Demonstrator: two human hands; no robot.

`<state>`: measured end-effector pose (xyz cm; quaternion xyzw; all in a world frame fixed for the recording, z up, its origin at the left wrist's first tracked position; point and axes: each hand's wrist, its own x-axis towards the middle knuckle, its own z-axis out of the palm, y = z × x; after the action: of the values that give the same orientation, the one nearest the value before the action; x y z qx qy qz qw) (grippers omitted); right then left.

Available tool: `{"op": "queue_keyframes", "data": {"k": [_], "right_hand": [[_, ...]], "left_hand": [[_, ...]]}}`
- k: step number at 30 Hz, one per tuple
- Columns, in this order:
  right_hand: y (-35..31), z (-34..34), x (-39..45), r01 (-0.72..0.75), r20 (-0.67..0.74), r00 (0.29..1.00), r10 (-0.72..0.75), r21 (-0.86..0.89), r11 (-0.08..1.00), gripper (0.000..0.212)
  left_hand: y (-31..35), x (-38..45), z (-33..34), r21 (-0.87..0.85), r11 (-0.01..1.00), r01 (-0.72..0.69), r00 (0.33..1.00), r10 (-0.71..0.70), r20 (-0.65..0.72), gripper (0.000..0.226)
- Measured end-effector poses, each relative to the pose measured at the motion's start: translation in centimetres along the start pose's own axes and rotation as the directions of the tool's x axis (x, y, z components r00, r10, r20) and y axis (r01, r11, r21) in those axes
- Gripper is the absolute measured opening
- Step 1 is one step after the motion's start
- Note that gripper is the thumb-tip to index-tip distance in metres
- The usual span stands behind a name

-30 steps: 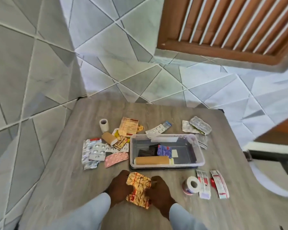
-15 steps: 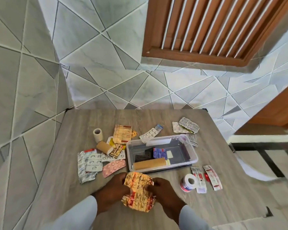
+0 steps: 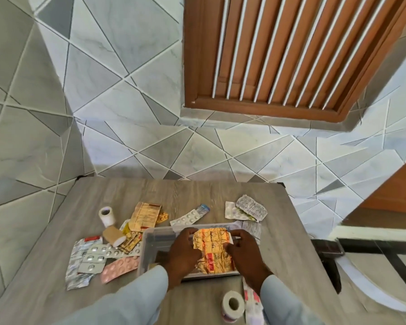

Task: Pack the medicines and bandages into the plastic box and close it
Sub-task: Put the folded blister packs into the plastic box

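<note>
Two hands hold one crumpled orange-and-yellow foil strip (image 3: 213, 250) directly over the open plastic box (image 3: 148, 242). The left hand (image 3: 182, 250) pinches the strip's left edge with fingers curled closed; the right hand (image 3: 245, 250) grips the right edge in the same manner. The strip hangs inside the outline of the box, so the current step is judged to be lowering this strip into it.

Progress is judged as early. The hands and strip hide most of the box interior, so its contents cannot be confirmed. No lid can be identified in view.

Items not yet packed, all on the counter (image 3: 192, 191):

- Left of the box: a pink blister pack (image 3: 120, 269), several silver blister packs (image 3: 92, 256), a tan bandage roll (image 3: 113, 236), a white tape roll (image 3: 107, 215) standing upright, and a beige sachet (image 3: 145, 215).
- Behind the box: a white blister strip (image 3: 189, 215) and a pile of silver foil packs (image 3: 249, 211).
- In front of the box, near the right sleeve: a second white tape roll (image 3: 232, 303) and red-and-white wrapped dressings (image 3: 251, 301).

Remaining work: place the held strip, transfer every item listed above, then locate and fit the lid.
</note>
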<state>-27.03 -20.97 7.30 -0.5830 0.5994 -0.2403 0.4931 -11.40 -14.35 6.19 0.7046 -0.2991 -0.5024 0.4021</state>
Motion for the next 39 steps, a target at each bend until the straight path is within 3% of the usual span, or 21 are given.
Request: {"op": "queue_keyframes", "data": {"k": [6, 9, 12, 14, 16, 18, 22, 25, 27, 33, 39], "right_hand": [[1.8, -2.5, 4.9, 0.045, 0.115, 0.993, -0.022, -0.206, 0.977, 0.022], [2.1, -2.7, 6.0, 0.119, 0.191, 0.98, -0.051, -0.366, 0.923, 0.032], [2.0, -2.9, 5.5, 0.266, 0.325, 0.943, -0.066, -0.622, 0.736, 0.052], [1.9, -3.1, 4.8, 0.391, 0.372, 0.914, -0.161, -0.706, 0.59, 0.053], [1.6, -3.4, 4.5, 0.463, 0.389, 0.886, -0.251, -0.747, 0.477, 0.047], [1.1, -3.8, 4.6, 0.497, 0.434, 0.868, -0.242, -0.771, 0.398, 0.04], [1.3, -4.0, 4.6, 0.602, 0.568, 0.792, -0.226, -0.787, 0.135, 0.035], [2.1, -3.7, 4.2, 0.633, 0.614, 0.763, -0.201, -0.773, 0.043, 0.034], [2.4, -3.6, 4.0, 0.651, 0.627, 0.748, -0.219, -0.757, 0.055, 0.033], [2.4, -2.9, 4.9, 0.621, 0.516, 0.775, -0.365, -0.728, 0.289, 0.029], [0.4, 0.7, 4.3, 0.607, 0.436, 0.793, -0.426, -0.629, 0.485, 0.036]], "left_hand": [[-1.2, 5.9, 3.8, 0.176, 0.98, 0.092, 0.989, -0.07, -0.127, 0.047], [1.1, 4.1, 4.9, 0.363, 0.929, 0.072, 0.989, -0.02, -0.144, 0.039], [2.1, 3.2, 6.0, 0.643, 0.766, 0.01, 0.992, 0.074, -0.103, 0.033], [2.1, 3.0, 6.5, 0.748, 0.664, 0.002, 0.989, 0.11, -0.101, 0.042], [2.2, 2.9, 6.7, 0.804, 0.595, 0.006, 0.988, 0.12, -0.096, 0.047], [2.1, 3.0, 7.0, 0.853, 0.522, -0.025, 0.987, 0.147, -0.061, 0.042], [2.1, 2.7, 7.6, 0.928, 0.365, -0.074, 0.986, 0.168, 0.013, 0.038], [1.8, 2.7, 7.7, 0.958, 0.271, -0.094, 0.985, 0.167, 0.049, 0.039], [1.5, 2.8, 7.3, 0.943, 0.314, -0.113, 0.979, 0.198, 0.052, 0.039], [0.7, 2.2, 3.6, 0.815, 0.558, -0.159, 0.952, 0.304, -0.022, 0.032], [-1.3, 0.9, -3.0, 0.648, 0.745, -0.157, 0.915, 0.358, -0.189, 0.027]]}}
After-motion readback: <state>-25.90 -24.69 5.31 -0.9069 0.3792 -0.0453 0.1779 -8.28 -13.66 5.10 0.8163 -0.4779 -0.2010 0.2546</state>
